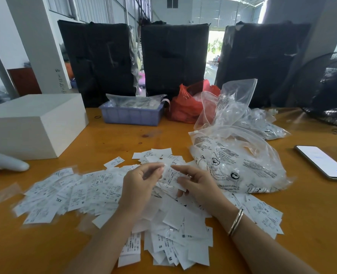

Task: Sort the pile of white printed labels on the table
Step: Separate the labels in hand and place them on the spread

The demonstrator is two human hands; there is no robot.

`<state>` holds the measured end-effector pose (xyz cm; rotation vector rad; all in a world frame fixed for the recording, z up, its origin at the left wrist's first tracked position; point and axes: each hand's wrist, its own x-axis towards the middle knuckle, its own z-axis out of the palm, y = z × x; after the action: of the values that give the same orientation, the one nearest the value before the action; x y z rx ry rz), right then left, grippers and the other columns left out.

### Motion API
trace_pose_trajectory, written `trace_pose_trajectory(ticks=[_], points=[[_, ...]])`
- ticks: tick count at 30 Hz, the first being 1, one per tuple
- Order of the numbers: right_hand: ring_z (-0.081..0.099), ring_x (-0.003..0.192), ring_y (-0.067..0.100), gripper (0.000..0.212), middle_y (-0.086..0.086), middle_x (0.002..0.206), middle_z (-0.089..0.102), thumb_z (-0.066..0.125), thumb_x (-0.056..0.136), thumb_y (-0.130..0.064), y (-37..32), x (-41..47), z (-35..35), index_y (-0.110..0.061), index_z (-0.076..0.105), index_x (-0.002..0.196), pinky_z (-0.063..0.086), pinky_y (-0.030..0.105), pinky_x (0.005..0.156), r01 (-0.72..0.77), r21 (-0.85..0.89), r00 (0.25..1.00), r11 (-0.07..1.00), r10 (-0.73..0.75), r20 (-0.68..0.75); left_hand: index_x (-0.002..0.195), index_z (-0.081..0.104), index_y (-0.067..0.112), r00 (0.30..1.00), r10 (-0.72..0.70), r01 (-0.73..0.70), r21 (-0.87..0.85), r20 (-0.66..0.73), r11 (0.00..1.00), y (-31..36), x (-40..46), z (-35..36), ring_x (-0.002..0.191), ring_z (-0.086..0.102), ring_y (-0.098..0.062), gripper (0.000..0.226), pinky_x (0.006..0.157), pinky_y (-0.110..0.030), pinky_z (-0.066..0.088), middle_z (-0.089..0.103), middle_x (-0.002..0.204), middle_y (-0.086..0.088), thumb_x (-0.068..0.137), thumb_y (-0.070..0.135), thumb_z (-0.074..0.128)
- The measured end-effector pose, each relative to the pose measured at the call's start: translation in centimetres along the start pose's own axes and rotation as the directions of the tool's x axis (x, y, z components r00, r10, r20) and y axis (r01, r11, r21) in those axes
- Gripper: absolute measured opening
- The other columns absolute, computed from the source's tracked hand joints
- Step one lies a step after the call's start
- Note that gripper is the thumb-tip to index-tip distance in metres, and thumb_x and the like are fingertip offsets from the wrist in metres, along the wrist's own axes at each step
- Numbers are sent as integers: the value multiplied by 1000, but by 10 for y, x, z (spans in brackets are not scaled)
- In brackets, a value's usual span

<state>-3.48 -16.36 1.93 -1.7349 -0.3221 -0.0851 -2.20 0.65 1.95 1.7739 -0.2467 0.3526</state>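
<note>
Label [170, 176] being pinched between fingers of both hands, left hand [142, 179] and right hand [195, 182], long axis running away from fingertips toward pile [96, 192], spreading directly beneath on table [311, 204]; both equally near.

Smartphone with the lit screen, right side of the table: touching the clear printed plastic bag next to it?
Apart. The head view shows bare orange wooden table between the smartphone and the clear printed plastic bag.

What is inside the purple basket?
The purple basket holds clear plastic bags with black print, sticking up above its rim. Whatever lies underneath them is covered.
</note>
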Motion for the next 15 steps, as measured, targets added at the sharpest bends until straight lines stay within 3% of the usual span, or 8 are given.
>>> trace_pose_trajectory(ticks=[4,7,9,12,15], points=[[57,50,-2,46,-20,68,64,56,92,-6,6,3,0,-48,57,111,43,12,48,29,-76,1000,997,-29,-9,90,70,36,997,-11,11,1,81,1000,2,-1,1,81,65,8,19,68,-5,48,71,83,26,86,18,68],[63,67,5,55,-12,87,61,61,89,-7,9,7,1,-48,45,121,55,26,68,53,-70,998,996,-56,-38,93,70,35,981,-63,59,28,185,998,3,-1,2,78,68,1,20,67,-10,51,73,81,20,86,17,69],[64,73,11,53,-1,93,61,63,88,-8,9,8,1,-44,44,122,57,33,72,55,-42,996,998,-58,-68,94,70,34,972,-108,110,1,209,994,3,-1,3,74,70,-3,21,65,-13,53,74,80,15,85,16,70],[66,67,11,30,1,86,62,62,89,-10,7,7,-1,-29,53,110,53,25,63,45,41,987,998,-38,-156,92,71,29,975,-185,204,-162,123,966,5,1,1,72,71,-5,18,60,-13,51,75,82,10,83,14,71],[63,59,7,6,-5,73,65,63,88,-13,6,7,-2,-19,60,88,49,20,56,13,-43,985,999,-20,-174,94,71,22,971,-221,237,-258,89,937,5,3,-1,67,71,-10,17,57,-14,52,75,80,1,83,9,70]])
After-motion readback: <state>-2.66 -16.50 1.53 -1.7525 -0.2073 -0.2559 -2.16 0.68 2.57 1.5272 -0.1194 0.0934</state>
